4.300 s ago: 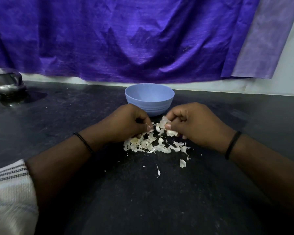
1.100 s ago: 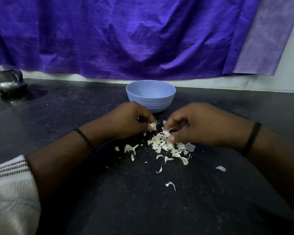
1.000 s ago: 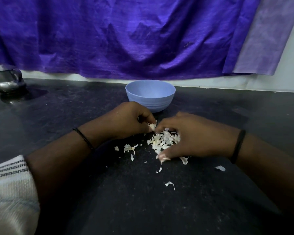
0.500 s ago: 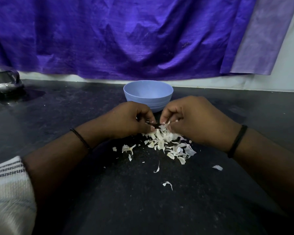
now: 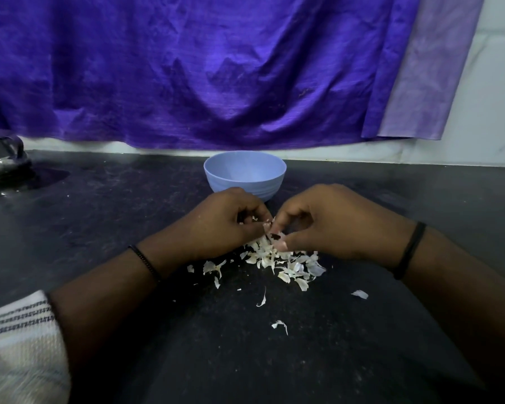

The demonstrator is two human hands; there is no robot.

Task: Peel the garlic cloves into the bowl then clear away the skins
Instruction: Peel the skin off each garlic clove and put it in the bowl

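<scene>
A pale blue bowl stands on the black counter just beyond my hands; its contents are hidden by the rim. A heap of white garlic skins lies under and in front of my fingertips, with several loose flakes scattered nearer to me. My left hand is curled shut with bits of skin pinched in its fingers. My right hand meets it fingertip to fingertip, pinching skins at the top of the heap. No whole clove can be made out.
A shiny metal vessel stands at the far left of the black counter. A purple cloth hangs on the wall behind the bowl. Stray skin flakes lie to the right and front.
My right hand swept over the heap, then lifted back up to meet my left hand. The skins are spread wider, with new flakes lying toward the front and right.
</scene>
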